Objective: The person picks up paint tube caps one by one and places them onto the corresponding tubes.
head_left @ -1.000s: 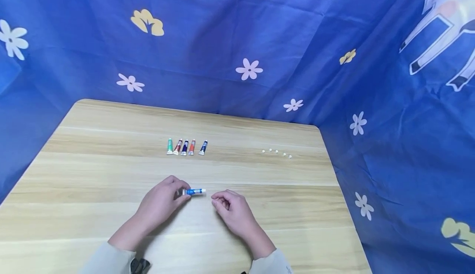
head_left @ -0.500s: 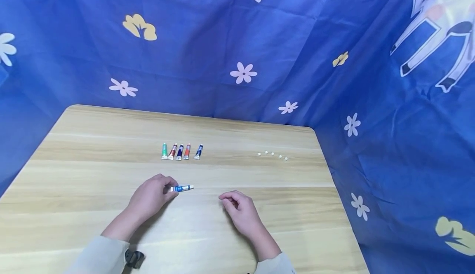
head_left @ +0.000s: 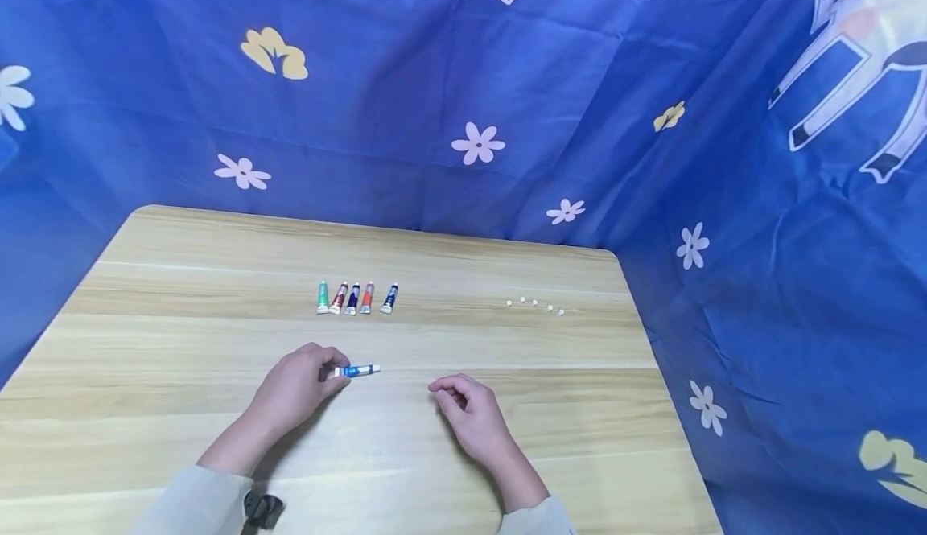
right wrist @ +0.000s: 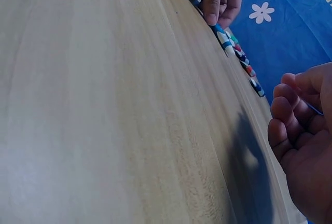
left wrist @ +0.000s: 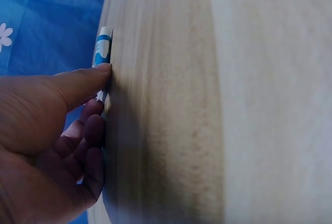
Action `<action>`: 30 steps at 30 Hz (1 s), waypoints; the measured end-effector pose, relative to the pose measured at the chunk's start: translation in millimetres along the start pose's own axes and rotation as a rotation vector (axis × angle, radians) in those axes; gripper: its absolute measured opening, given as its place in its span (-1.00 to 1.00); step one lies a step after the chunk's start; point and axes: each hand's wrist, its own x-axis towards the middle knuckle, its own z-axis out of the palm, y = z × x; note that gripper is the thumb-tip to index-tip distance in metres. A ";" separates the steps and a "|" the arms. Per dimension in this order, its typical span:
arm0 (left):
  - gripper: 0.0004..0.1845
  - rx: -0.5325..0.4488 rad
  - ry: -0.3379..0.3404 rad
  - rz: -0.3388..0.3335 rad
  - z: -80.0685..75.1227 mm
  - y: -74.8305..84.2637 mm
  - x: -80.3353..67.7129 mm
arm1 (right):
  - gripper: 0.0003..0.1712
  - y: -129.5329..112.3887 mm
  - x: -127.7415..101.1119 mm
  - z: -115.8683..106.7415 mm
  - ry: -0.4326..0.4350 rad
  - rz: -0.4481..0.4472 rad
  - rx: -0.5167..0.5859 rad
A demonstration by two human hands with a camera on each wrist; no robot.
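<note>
Left hand pinches the blue tube (likely light, soft; grip its tail); right hand, toward four o'clock, curls, contents unclear.

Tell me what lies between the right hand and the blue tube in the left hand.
The head view shows only bare tabletop between the right hand and the blue tube that the left hand pinches.

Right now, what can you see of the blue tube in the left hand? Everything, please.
The small, slim blue tube has white markings, a white tip and a flattened pale tail; its material is unclear. The left hand pinches it near the tail. It lies roughly level, tip towards the person's right, nearer them than the row of five tubes. Whether it touches the table is unclear.
</note>
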 end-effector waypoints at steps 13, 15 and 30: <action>-0.66 -0.035 0.036 0.005 -3.4 -3.6 0.6 | -0.83 11.1 12.0 -40.8 0.130 0.029 0.081; -0.65 -0.037 0.049 0.003 -5.4 -7.3 3.9 | -0.82 15.0 13.5 -47.9 0.160 0.038 0.098; -0.80 -0.071 0.233 -0.083 -25.1 -33.8 52.3 | -0.83 36.4 20.4 -82.1 0.319 0.063 0.183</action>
